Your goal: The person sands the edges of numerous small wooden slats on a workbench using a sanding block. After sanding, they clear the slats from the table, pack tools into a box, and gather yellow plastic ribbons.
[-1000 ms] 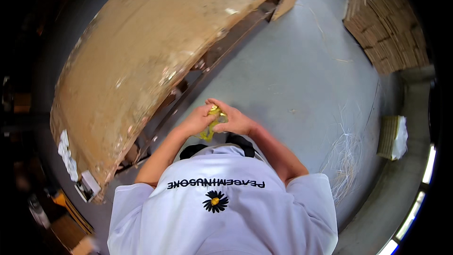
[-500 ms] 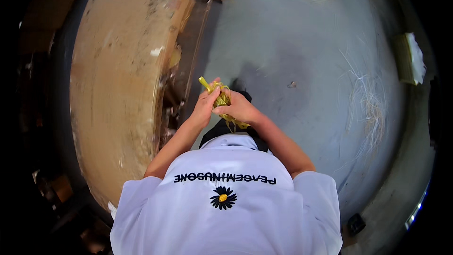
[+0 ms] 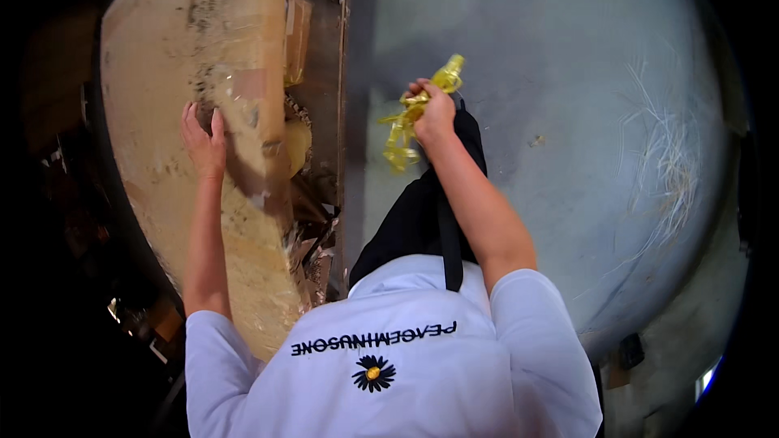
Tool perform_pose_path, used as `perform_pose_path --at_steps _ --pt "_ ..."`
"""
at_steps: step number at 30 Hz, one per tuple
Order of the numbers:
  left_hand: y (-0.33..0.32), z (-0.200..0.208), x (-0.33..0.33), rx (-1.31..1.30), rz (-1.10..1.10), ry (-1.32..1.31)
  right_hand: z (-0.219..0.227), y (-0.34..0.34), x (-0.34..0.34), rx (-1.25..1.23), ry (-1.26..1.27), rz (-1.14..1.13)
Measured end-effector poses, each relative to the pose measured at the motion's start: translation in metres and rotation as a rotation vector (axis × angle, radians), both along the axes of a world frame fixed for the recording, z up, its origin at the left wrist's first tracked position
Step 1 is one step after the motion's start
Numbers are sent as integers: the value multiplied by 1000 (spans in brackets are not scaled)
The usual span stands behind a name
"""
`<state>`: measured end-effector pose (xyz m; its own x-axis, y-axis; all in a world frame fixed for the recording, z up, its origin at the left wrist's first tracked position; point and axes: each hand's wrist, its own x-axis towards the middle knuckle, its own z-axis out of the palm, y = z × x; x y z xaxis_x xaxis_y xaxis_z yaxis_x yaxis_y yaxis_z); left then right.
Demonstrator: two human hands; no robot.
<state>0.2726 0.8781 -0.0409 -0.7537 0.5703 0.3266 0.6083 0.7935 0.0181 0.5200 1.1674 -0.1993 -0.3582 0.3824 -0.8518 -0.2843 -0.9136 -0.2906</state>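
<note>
A crumpled bundle of shiny yellow plastic strapping (image 3: pixel 399 144) is gripped in my right hand (image 3: pixel 436 116), out over the grey floor. One end of it sticks up past my fingers, and loose loops hang down on the left side. My left hand (image 3: pixel 204 142) is over the cardboard-topped surface (image 3: pixel 162 105) on the left, thumb and fingers apart, holding nothing. Whether its fingertips touch the cardboard I cannot tell.
Below the cardboard's right edge, a shelf space holds a small carton (image 3: pixel 297 36) and crumpled scraps (image 3: pixel 315 264). A tangle of pale strands (image 3: pixel 669 170) lies on the grey floor (image 3: pixel 535 57) at right. A small dark object (image 3: pixel 630 351) sits at lower right.
My hands have parted. The left has let go of the yellow strapping and moved left over the cardboard; the right has carried the strapping forward and to the right. My body has turned slightly.
</note>
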Motion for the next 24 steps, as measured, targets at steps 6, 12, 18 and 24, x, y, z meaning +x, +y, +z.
perform_pose_path --at_steps 6,12,18,24 --pt "-13 -23 0 140 86 -270 -79 -23 -96 1092 -231 1052" --pt "-13 -13 0 107 115 -364 -98 -74 -218 581 215 910" --pt "-13 -13 3 64 140 -337 -74 -171 -291 1454 452 957" --pt "-16 -8 5 13 235 -295 -119 -186 -319 1243 395 1499"
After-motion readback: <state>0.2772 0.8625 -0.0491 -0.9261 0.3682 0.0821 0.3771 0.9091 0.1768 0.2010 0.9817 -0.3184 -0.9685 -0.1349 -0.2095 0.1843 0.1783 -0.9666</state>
